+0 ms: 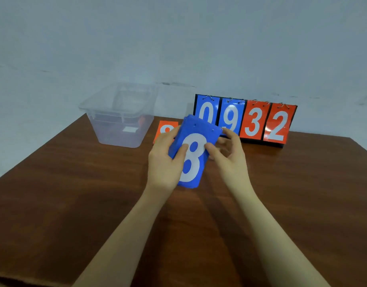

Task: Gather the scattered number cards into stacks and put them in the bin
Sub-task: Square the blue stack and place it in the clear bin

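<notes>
A stack of blue number cards (196, 162), a white 8 on top, is held above the middle of the brown table (75, 193). My left hand (165, 160) grips its left edge, thumb across the face. My right hand (228, 154) touches the stack's right edge with thumb and fingertips. Behind my left hand an orange card (164, 126) lies flat on the table, partly hidden. The clear plastic bin (118, 117) stands at the back left, with something orange and something white dimly visible inside.
A flip scoreboard (245, 121) stands at the back right, showing blue 0 and 9, orange 3 and 2. A pale wall rises right behind the table. The table's left edge runs diagonally toward the bin.
</notes>
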A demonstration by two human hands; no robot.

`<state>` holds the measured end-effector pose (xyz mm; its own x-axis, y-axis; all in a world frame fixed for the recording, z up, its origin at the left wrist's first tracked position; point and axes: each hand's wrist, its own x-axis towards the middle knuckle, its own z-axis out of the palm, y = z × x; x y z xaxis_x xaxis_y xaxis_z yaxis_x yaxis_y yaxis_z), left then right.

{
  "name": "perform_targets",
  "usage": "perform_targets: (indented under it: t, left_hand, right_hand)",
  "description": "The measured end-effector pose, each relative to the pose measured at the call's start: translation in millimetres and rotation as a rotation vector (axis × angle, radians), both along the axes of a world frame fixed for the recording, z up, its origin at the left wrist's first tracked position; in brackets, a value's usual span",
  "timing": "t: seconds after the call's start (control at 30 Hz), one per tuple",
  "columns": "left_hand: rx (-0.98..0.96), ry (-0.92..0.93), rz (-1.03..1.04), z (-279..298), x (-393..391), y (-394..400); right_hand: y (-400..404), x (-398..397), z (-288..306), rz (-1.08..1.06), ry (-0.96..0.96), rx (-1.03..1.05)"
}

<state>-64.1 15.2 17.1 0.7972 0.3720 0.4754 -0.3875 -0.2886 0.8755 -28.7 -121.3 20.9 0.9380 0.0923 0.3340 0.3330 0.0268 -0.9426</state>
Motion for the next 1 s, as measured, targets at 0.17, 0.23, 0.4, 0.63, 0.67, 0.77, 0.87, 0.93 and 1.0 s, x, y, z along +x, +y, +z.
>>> perform_targets:
  t: [0.17,0.23,0.4,0.63,0.67,0.77,0.87,0.93,1.0]
  left_hand:
    - [0.072,-0.074,0.131,3.4,64.6,34.3]
    - [0.130,-0.025,0.176,12.3,90.0,49.0]
    - [0.207,0.097,0.247,35.0,126.1,90.5]
    - [0.290,0.256,0.343,75.3,137.9,174.3]
    - [0.332,0.273,0.365,77.0,137.2,188.4]
    - [0.520,0.396,0.393,70.4,134.1,231.6]
    - [0.605,0.597,0.340,56.4,136.1,264.2]
    - [0.642,0.636,0.302,50.4,140.2,279.3]
    - [0.682,0.649,0.280,49.2,143.8,292.2]
  right_hand:
    - [49.7,56.3,4.4,-0.076,0.032,0.066]
    - [69.8,78.9,15.1,-0.104,0.021,0.093]
    - [107.5,118.5,49.0,-0.019,0.027,0.031]
    - [166.4,161.9,112.8,0.088,0.045,-0.130]
    - [176.5,167.9,117.1,0.091,0.054,-0.140]
    - [209.8,182.7,120.8,0.076,0.081,-0.183]
    - [244.0,198.0,118.2,0.081,0.090,-0.263]
    - [265.6,208.1,111.8,0.106,0.107,-0.348]
    - [284.3,215.3,100.6,0.153,0.115,-0.464]
